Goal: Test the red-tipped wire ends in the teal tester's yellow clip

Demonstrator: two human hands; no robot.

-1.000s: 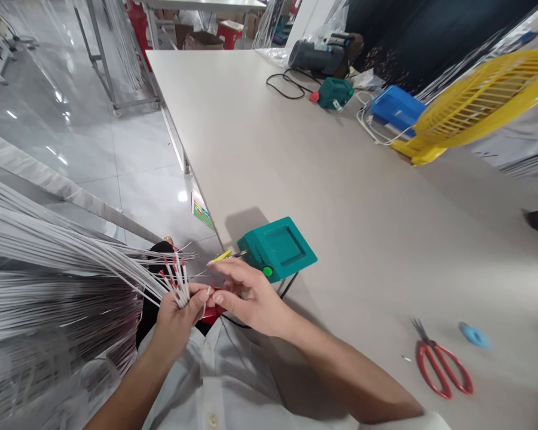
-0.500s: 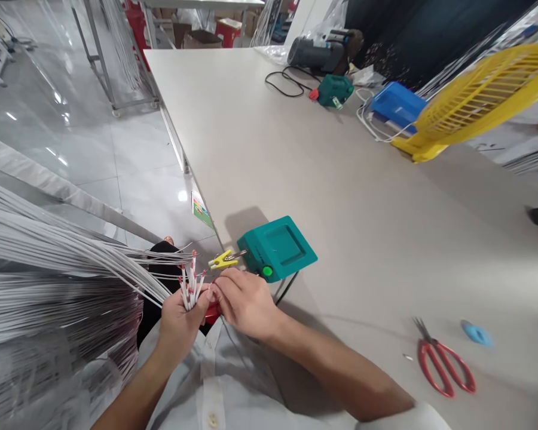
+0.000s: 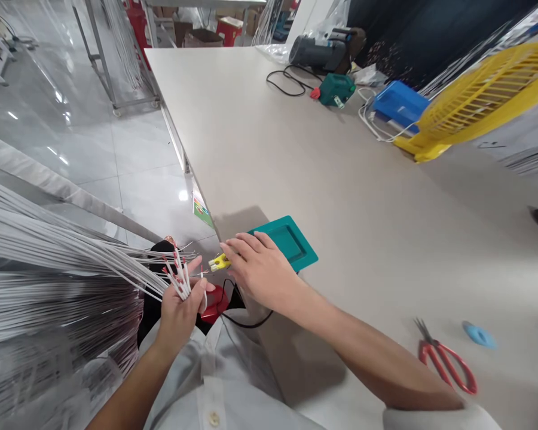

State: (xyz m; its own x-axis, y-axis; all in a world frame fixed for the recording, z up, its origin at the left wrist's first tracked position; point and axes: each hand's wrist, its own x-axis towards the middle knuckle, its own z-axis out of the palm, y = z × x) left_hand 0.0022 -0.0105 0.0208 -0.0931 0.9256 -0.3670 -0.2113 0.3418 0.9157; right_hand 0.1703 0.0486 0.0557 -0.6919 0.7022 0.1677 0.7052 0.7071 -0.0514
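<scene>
My left hand (image 3: 179, 307) is closed round a bunch of thin white wires with red tips (image 3: 177, 276), which fan out from a large bundle of white wires (image 3: 49, 251) at the left. My right hand (image 3: 260, 269) lies over the near corner of a teal box (image 3: 291, 242) at the table edge, fingers extended toward a yellow clip (image 3: 219, 262) sticking out of the box's left side. Whether the fingertips touch the clip I cannot make out. A red object (image 3: 215, 303) sits below the left hand, with a black cable running to the box.
Red-handled scissors (image 3: 446, 364) and a small blue disc (image 3: 477, 334) lie at the right of the beige table (image 3: 341, 167). A yellow fan guard (image 3: 479, 101), a blue box (image 3: 399, 104), a second teal device (image 3: 336, 89) and a dark machine (image 3: 325, 51) stand at the back.
My right hand has left the wire ends and moved up onto the teal box beside the yellow clip, opening its fingers. The left hand keeps its hold on the wires.
</scene>
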